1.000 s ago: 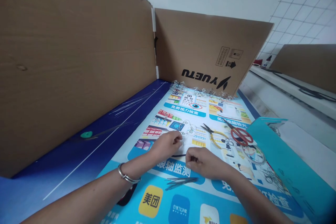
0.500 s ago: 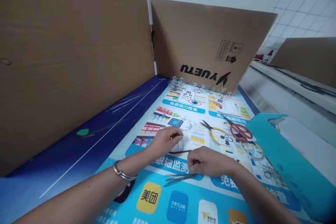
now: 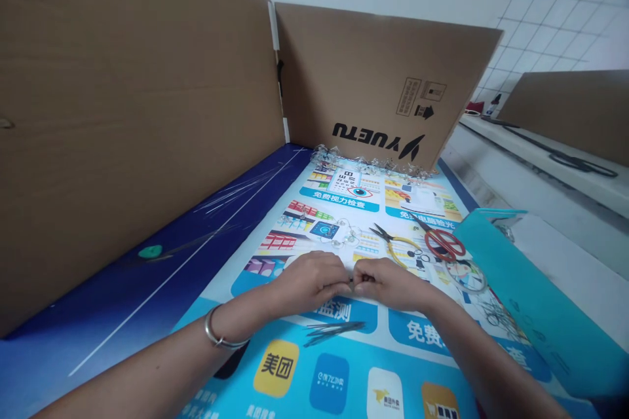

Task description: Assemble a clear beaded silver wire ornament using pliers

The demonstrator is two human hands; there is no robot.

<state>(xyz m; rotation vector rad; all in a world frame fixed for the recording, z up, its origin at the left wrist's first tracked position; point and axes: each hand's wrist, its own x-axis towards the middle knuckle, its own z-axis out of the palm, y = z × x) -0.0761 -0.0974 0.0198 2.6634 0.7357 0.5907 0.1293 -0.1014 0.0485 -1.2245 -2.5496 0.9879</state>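
Small dark piece (image 3: 350,282), mostly hidden, shows as a speck btwn L hand (image 3: 314,280) & R hand (image 3: 390,283), angle unclear.

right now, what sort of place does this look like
Probably a makeshift handcraft workspace: pliers and red-handled scissors lie beside a bundle of thin dark strips on a printed sheet, with a cardboard panel standing behind.

I cannot see what lies between my left fingers (image 3: 338,277) and right fingers (image 3: 363,279); my hands also cover some printed lettering (image 3: 339,311). The left cardboard panel (image 3: 137,91) runs past the frame. The green-handled tool (image 3: 150,252) is blurred, and the far clear pieces (image 3: 376,166) are too small to make out.
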